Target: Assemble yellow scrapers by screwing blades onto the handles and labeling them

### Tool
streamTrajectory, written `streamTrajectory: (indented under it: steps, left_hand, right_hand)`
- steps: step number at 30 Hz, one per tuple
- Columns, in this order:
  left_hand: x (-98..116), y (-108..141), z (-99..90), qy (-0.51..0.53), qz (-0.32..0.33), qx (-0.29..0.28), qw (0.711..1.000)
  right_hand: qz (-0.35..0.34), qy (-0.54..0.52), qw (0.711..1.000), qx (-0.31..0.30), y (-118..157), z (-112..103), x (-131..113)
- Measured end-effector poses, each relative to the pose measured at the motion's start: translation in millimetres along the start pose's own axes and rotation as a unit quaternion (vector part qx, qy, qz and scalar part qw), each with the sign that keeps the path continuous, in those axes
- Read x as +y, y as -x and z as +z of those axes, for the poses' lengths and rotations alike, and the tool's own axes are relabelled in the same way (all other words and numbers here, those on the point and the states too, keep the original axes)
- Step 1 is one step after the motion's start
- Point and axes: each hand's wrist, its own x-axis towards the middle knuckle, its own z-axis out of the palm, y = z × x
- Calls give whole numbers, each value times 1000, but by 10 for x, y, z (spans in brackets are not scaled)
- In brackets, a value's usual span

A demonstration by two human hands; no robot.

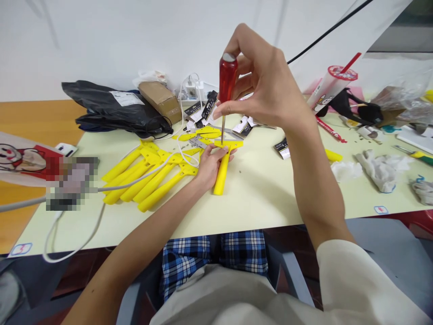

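Note:
My right hand (259, 81) is closed around the red handle of a screwdriver (228, 76), which stands upright with its shaft pointing down. Its tip meets the top of a yellow plastic handle (221, 176), T-shaped, on the table. My left hand (211, 164) grips that handle near its crosspiece, fingers wrapped round it. To the left lies a fan of several similar yellow handles (149, 178). Behind my left hand are flat yellow pieces (206, 132), metal blades (200, 142) and small loose screws (183, 143).
A white cable (135, 184) crosses the yellow handles. Behind are a black plastic bag (111, 108), a cardboard box (160, 101) and black-and-white packaging cards (211, 106). A tall cup with a straw (333, 85), white gloves (375, 171) and another screwdriver (419, 155) are at right.

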Motion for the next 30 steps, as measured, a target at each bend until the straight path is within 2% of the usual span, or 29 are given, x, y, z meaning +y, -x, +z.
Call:
streamTrajectory:
  steps: [7, 15, 20, 23, 25, 30]
  left_hand:
    - [-13, -7, -17, -2, 3, -3, 1000]
    - [-11, 4, -7, -6, 1, -7, 1000]
    - [-12, 2, -10, -1, -4, -11, 1000]
    - [-12, -4, -16, -3, -7, -34, 999]
    - [8, 8, 3, -10, -8, -55, 998]
    - [180, 149, 121, -21, 46, -119, 992]
  right_hand:
    - [-2, -34, 999, -9, -6, 2, 49]
    - [41, -44, 998, -1, -26, -11, 71]
    - [53, -59, 997, 7, 66, 10, 10]
    - [52, -49, 997, 20, 205, 42, -108]
    - [41, -3, 998, 42, 335, 45, -245]
    - [-38, 157, 981, 107, 727, -14, -836]
